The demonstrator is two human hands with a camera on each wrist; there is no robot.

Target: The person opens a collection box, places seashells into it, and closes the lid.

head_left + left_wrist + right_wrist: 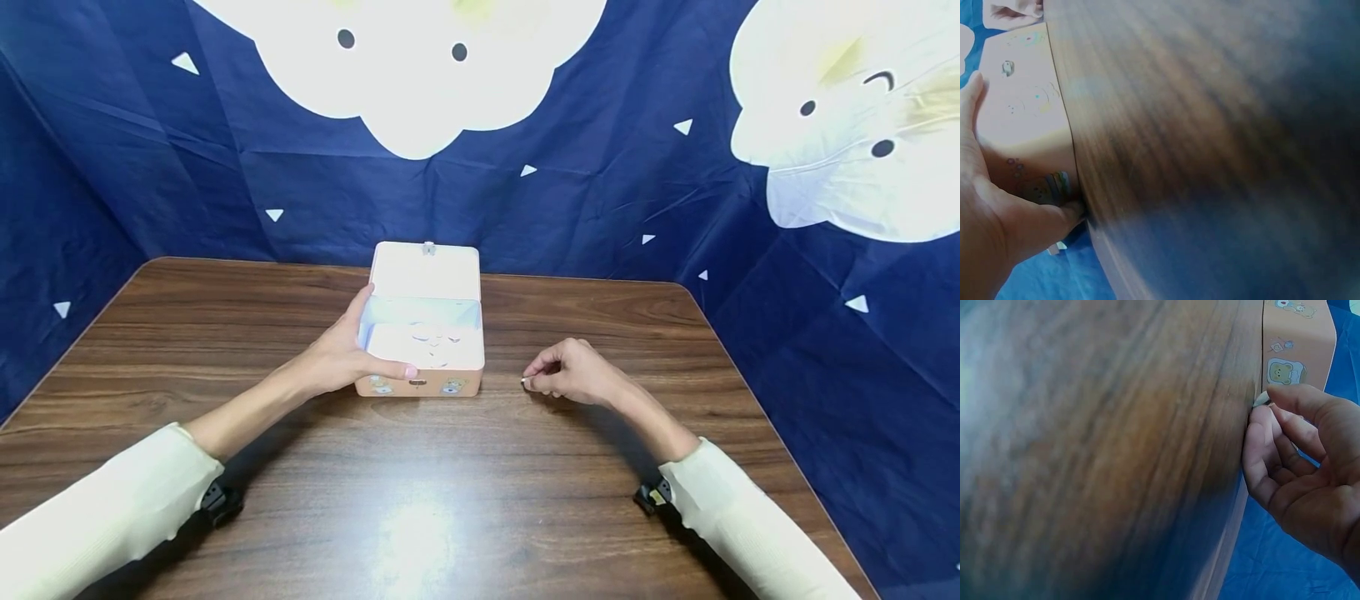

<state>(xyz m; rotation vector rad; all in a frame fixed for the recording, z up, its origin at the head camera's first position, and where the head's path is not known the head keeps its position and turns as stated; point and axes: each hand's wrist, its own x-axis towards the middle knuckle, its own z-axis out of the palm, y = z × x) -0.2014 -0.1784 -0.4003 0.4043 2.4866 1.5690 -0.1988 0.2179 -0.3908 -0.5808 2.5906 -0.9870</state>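
An orange tin lunch box (pixel 468 379) with cartoon bear pictures stands on the table, its hinged lid (pixel 425 275) raised at the back. My left hand (pixel 337 354) grips the box at its left end, thumb on the front wall and fingers along the side. Small thin dark outlines (pixel 435 338) show on the pale inner bottom. To the right of the box, my right hand (pixel 573 375) pinches a small white piece (pixel 1262 399) between thumb and forefinger, low over the table. Most of that piece is hidden by the fingertips, so I cannot tell its kind.
The brown wood-grain table (pixel 360 500) carries the box. Dark blue cloth (pixel 600 208) with white clouds and triangles hangs behind and at both sides. A small metal clasp (pixel 429 248) sits at the lid's top edge. Black wrist cameras (pixel 222 502) are strapped near the sleeves.
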